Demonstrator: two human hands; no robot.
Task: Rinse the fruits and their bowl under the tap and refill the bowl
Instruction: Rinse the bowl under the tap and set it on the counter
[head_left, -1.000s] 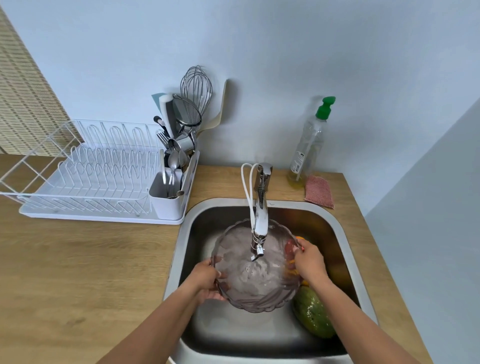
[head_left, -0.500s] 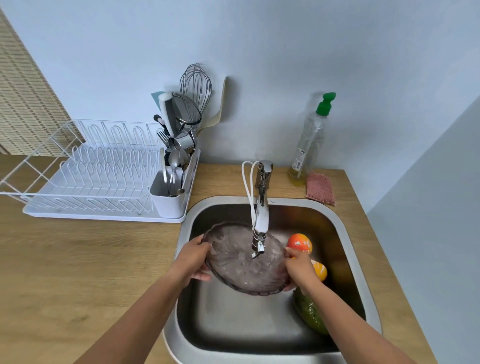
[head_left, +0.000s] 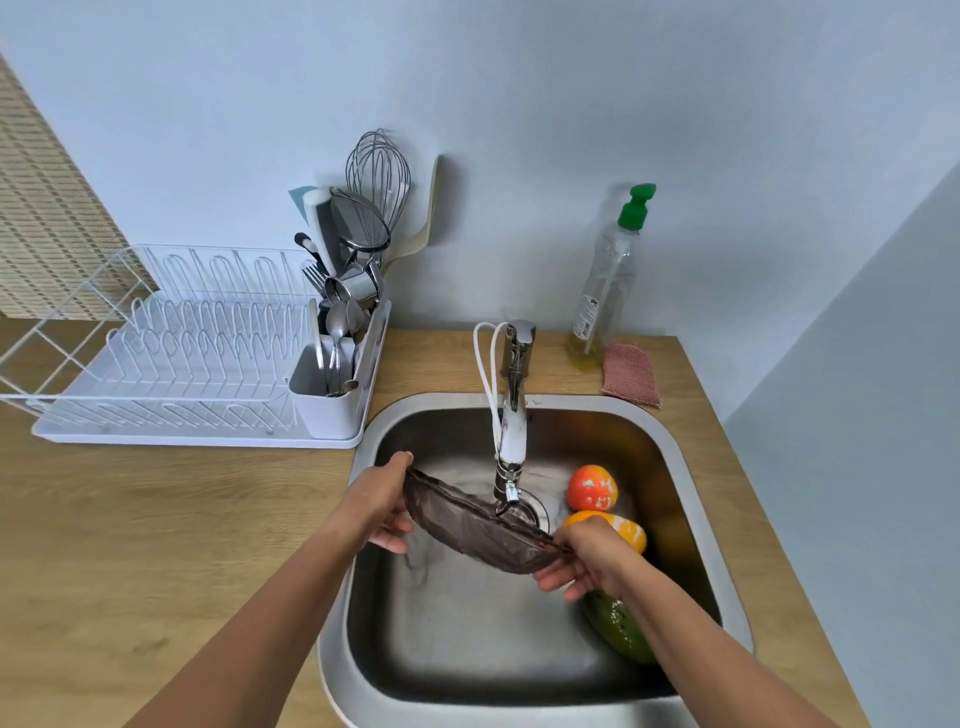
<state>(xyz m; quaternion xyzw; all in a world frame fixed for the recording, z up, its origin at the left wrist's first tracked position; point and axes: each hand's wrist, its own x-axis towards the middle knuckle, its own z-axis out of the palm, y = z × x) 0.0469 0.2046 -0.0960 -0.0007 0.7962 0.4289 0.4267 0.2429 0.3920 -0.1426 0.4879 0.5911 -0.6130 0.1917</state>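
Nearest the camera, a steel sink (head_left: 332, 649) is set into a wooden counter (head_left: 130, 519), and two bare forearms are reached into it from the bottom edge. A green fruit (head_left: 621, 631) is left lying in the basin's near right corner, partly covered by the right forearm.

Just past that, a dark see-through bowl (head_left: 467, 527) is held up over the basin, clear of the sink floor and tipped hard, so mostly the underside is seen. It's gripped at both ends. The left hand (head_left: 382, 501) is curled round the higher left end of the rim, thumb on top and fingers underneath. The right hand (head_left: 592, 558) is closed on the lower right end, fingers tucked below.

The nozzle of the tap (head_left: 514, 415) is hung right over the bowl's far edge, about mid-rim. Whether water is running can't really be told.

Behind the right hand a yellow-orange fruit (head_left: 631, 532) is parked, with a red-orange fruit (head_left: 592, 487) just beyond it, both on the right side of the basin near the drain (head_left: 537, 512).

Further back, a soap bottle (head_left: 605, 291) with a green pump is stood on the counter, a pink sponge (head_left: 631, 374) just beside it. Off to the left a white dish rack (head_left: 171, 358) is placed, its cutlery holder (head_left: 322, 400) crammed with utensils, a whisk (head_left: 378, 171) poking up highest.
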